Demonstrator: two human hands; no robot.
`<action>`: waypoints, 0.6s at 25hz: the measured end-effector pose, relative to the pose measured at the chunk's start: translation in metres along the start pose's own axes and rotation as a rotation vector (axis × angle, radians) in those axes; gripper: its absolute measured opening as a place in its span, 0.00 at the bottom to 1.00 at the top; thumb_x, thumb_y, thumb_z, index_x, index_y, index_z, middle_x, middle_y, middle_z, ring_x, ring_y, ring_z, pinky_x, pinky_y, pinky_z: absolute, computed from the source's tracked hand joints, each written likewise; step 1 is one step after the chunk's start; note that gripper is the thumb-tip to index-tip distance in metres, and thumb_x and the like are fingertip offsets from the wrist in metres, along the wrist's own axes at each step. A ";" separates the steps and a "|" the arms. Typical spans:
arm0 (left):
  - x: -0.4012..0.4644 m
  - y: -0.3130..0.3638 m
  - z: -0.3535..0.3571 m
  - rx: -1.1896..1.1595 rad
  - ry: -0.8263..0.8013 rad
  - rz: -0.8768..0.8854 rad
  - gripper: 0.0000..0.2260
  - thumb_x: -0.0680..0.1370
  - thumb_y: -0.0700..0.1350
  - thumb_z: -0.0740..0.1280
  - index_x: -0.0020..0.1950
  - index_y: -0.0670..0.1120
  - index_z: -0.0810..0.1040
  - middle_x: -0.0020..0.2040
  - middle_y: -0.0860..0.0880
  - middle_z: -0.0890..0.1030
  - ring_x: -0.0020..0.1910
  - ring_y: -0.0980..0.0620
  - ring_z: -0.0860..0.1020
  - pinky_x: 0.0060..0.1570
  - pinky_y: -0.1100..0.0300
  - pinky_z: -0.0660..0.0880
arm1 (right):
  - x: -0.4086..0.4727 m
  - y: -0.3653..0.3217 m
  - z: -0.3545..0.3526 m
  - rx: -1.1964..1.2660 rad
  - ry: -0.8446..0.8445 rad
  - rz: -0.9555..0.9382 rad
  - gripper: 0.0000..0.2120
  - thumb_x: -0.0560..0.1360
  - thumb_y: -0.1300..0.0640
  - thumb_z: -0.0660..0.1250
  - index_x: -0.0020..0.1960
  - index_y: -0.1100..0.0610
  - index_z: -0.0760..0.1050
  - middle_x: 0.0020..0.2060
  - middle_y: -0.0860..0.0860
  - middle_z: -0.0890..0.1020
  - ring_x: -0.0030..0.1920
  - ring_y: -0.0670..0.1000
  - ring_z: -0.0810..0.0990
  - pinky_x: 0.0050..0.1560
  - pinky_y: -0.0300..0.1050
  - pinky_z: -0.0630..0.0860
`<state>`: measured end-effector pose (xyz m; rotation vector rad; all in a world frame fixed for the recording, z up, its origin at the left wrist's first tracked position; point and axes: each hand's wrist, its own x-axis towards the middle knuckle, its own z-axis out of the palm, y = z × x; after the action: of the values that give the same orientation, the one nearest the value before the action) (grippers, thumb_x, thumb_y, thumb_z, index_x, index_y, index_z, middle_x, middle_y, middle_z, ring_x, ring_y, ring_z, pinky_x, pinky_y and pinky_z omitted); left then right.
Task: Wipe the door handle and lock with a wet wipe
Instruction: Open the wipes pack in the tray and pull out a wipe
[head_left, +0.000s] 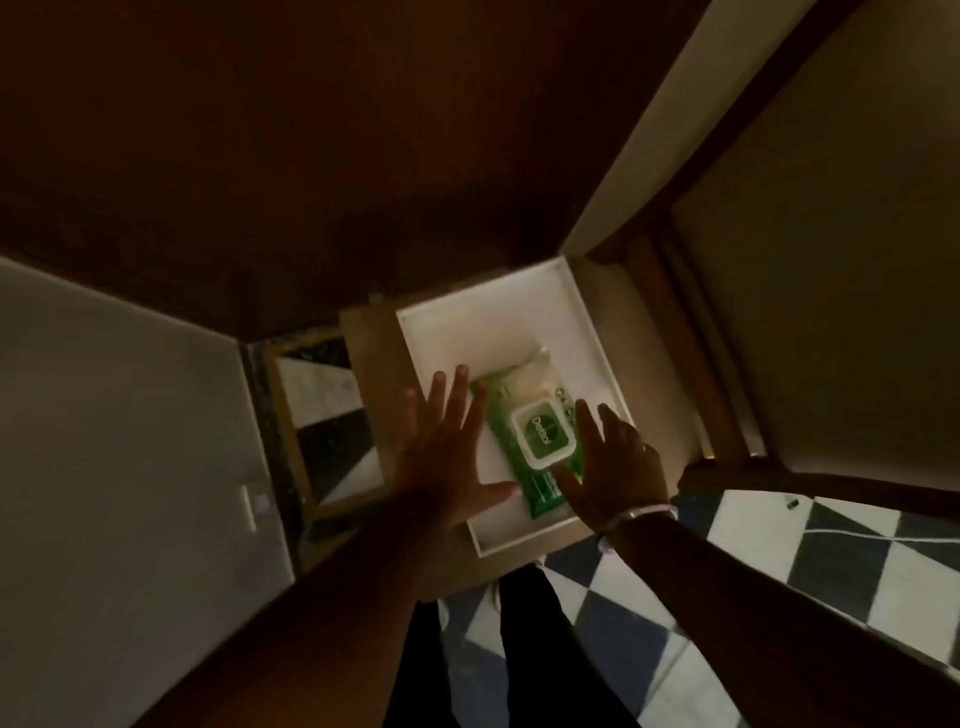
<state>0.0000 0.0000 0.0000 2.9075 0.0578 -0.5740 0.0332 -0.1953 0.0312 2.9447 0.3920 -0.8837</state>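
Observation:
A green pack of wet wipes (540, 441) with a white flip lid lies in a white tray (498, 317) on a small tan surface. My left hand (452, 447) hovers over the tray's left side with its fingers spread, holding nothing. On the pack's right edge rests my right hand (613, 462), fingers apart, thumb touching the pack's lower end. A bracelet circles the right wrist. The pack's lid is closed. No door handle or lock shows in the dim view.
A dark brown wooden door (311, 156) fills the top. A pale wall (104, 441) stands at the left, a beige frame and panel (831, 260) at the right. A black-and-white checkered floor (779, 561) lies below, with a thin white cord across it.

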 end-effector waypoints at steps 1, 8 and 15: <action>0.010 0.005 0.021 -0.041 -0.019 0.037 0.60 0.58 0.78 0.61 0.76 0.46 0.37 0.77 0.43 0.41 0.75 0.41 0.39 0.68 0.42 0.28 | 0.016 -0.003 0.012 0.073 0.033 0.027 0.41 0.77 0.36 0.60 0.82 0.52 0.51 0.75 0.58 0.67 0.70 0.60 0.72 0.64 0.55 0.73; 0.038 0.001 0.066 0.016 -0.002 0.112 0.60 0.59 0.79 0.59 0.76 0.39 0.48 0.77 0.39 0.52 0.76 0.42 0.49 0.69 0.39 0.33 | 0.054 -0.023 0.044 0.261 0.159 0.102 0.39 0.69 0.36 0.70 0.74 0.55 0.68 0.61 0.57 0.73 0.57 0.59 0.76 0.52 0.54 0.78; 0.036 0.000 0.066 0.010 0.032 0.138 0.57 0.62 0.78 0.58 0.76 0.38 0.51 0.77 0.39 0.55 0.76 0.42 0.50 0.70 0.35 0.39 | 0.059 -0.030 0.042 0.232 0.134 0.124 0.39 0.66 0.36 0.70 0.70 0.57 0.70 0.57 0.57 0.74 0.55 0.60 0.77 0.51 0.55 0.76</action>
<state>0.0090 -0.0116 -0.0734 2.9012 -0.1407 -0.5051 0.0512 -0.1576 -0.0353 3.2088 0.1158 -0.7682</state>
